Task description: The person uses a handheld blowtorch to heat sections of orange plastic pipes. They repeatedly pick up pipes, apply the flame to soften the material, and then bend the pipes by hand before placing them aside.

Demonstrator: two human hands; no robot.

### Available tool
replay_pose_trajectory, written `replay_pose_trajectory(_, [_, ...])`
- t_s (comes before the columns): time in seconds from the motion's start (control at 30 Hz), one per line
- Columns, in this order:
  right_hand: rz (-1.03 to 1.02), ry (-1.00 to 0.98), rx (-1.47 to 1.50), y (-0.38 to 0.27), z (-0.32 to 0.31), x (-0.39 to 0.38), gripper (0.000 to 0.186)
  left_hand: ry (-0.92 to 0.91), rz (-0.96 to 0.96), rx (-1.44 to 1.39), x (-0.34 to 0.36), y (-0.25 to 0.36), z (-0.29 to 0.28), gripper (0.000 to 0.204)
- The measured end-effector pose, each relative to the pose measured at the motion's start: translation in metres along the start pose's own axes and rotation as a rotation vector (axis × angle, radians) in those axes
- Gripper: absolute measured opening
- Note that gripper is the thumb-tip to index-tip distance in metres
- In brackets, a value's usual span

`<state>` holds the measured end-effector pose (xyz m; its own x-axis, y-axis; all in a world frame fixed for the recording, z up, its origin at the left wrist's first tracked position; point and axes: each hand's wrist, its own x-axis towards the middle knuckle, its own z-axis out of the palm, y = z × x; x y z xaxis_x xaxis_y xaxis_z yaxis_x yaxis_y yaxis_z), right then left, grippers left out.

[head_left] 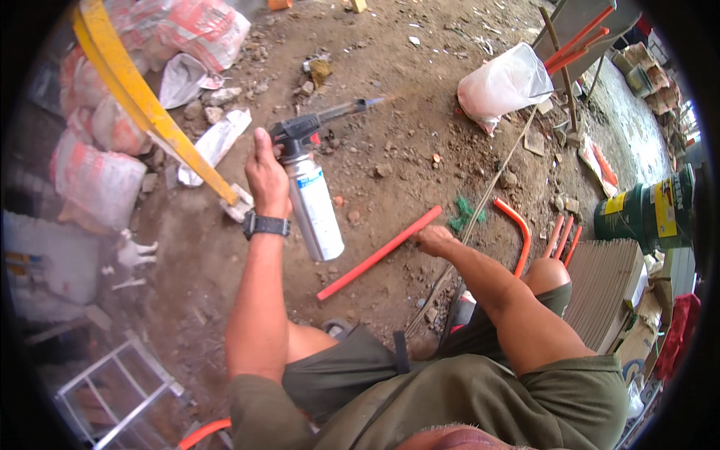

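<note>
My left hand (pixel 266 174) is wrapped around a gas torch (pixel 316 214), a white canister with a black burner head. The nozzle points right and slightly up, and a faint flame with an orange tip leaves it. Lower down, my right hand (pixel 435 241) grips a straight orange-red plastic pipe (pixel 375 255) close to its right end. That pipe slants down to the left over the dirt, below the torch and apart from the flame. A bent orange pipe (pixel 521 236) lies to the right of my right hand. Green netting (pixel 466 214) is just beyond the hand.
Filled sacks (pixel 101 176) and a curved yellow bar (pixel 154 112) stand at the left. A translucent white bucket (pixel 499 86) is at the back right, with green pails (pixel 649 210) and stacked flat boards (pixel 602 289) nearer. Stones litter the dirt. A metal frame (pixel 120 390) sits lower left.
</note>
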<state>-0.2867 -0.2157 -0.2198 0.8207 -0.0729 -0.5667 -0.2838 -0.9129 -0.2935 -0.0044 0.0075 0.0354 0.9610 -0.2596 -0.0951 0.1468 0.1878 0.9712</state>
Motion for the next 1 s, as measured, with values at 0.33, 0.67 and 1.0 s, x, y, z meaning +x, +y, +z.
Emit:
replay_pose_trajectory(0.33, [-0.036, 0.017, -0.105, 0.007, -0.002, 0.007, 0.022, -0.002, 0.012, 0.006, -0.007, 0.002, 0.004, 0.059])
replay_pose_trajectory(0.67, [-0.012, -0.139, -0.154, -0.002, -0.042, 0.006, 0.035, 0.022, 0.07, 0.027, 0.003, -0.008, 0.004, 0.062])
replay_pose_trajectory(1.0, [-0.374, 0.386, 0.818, -0.148, -0.251, -0.036, 0.095, 0.307, 0.046, -0.011, -0.016, -0.022, 0.05, 0.064])
